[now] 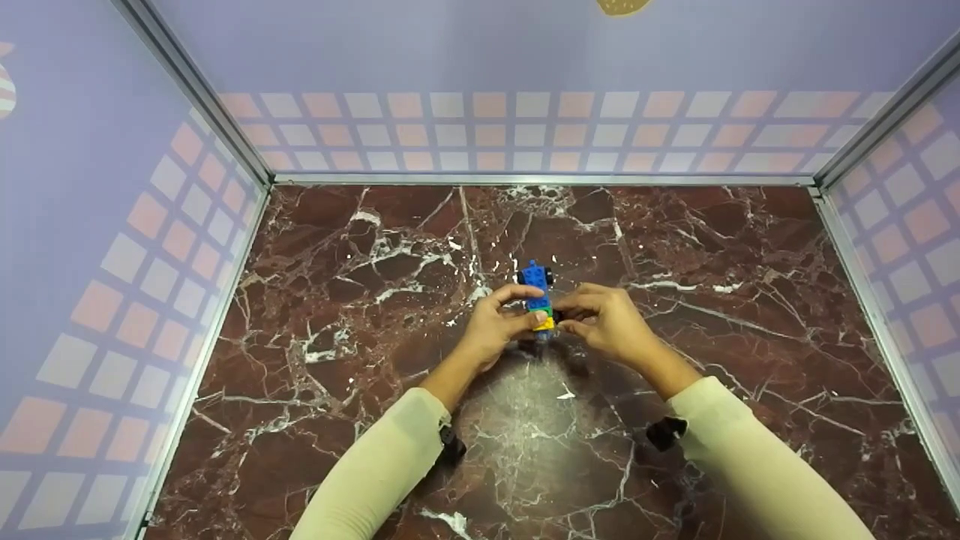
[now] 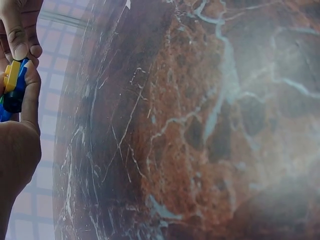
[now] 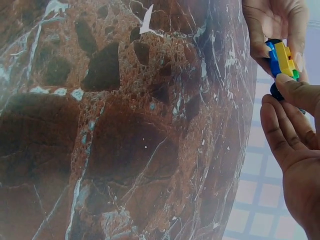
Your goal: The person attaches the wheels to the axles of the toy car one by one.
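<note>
A toy brick car [image 1: 535,279] with a long blue base is held over the middle of the table. My left hand [image 1: 491,326] grips it from the left, thumb near a yellow brick [image 1: 545,323] and a thin green brick [image 1: 550,310]. Black wheels [image 1: 549,276] show at its far end. On the near right side, my right hand [image 1: 611,322] pinches a black wheel [image 3: 276,92] between thumb and fingers, against the blue base. The left wrist view catches the yellow brick [image 2: 13,77] and part of the blue base at its left edge, between both hands.
The table [image 1: 360,435] is dark red marble-patterned with white veins. Lilac walls with pink and white squares [image 1: 491,109] and metal edging [image 1: 540,179] enclose it at the back and both sides. Black wrist cameras [image 1: 666,433] sit by the pale sleeves.
</note>
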The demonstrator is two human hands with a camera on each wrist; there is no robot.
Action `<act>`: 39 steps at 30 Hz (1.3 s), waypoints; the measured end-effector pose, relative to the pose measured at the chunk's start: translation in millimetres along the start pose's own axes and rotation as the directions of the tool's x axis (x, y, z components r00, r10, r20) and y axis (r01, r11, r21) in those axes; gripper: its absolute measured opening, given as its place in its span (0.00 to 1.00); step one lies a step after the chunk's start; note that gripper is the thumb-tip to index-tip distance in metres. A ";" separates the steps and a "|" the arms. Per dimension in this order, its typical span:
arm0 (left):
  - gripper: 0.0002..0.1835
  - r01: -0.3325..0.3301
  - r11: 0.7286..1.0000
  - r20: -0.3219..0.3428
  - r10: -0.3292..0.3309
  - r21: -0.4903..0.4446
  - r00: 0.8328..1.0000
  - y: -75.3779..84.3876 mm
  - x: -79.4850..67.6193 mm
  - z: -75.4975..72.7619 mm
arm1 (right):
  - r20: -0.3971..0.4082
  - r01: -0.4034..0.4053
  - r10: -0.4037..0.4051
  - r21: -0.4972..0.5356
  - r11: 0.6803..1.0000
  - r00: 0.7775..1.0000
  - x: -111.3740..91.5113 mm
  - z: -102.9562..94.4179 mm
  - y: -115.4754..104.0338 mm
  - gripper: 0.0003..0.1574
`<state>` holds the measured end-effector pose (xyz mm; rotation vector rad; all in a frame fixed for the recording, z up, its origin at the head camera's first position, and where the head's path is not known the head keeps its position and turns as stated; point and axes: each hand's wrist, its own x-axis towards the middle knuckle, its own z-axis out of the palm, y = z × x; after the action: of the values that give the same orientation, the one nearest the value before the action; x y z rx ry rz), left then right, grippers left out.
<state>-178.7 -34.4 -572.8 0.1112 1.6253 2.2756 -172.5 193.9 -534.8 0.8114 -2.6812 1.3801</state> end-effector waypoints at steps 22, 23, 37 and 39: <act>0.22 0.002 1.000 -0.017 -0.001 0.003 1.000 -1.1 0.8 3.5 | -0.032 -0.009 0.010 0.031 0.999 0.999 -1.4 2.2 1.5 0.18; 0.22 0.001 1.000 -0.017 -0.001 0.003 1.000 -1.2 0.9 3.7 | -0.037 -0.009 0.010 0.030 1.000 0.999 -1.5 2.1 1.3 0.18; 0.20 -0.020 1.000 -0.001 0.020 -0.014 1.000 -2.6 2.0 3.8 | -0.044 -0.036 0.038 0.044 0.998 0.998 -1.7 1.2 0.0 0.19; 0.19 -0.022 1.000 0.001 0.022 -0.015 1.000 -2.8 2.5 3.5 | -0.049 -0.035 0.037 0.048 0.998 0.998 -1.2 1.8 0.7 0.19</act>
<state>-179.5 -29.7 -574.5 0.1278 1.6142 2.3034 -171.4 193.4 -536.7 0.7257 -2.6482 1.4559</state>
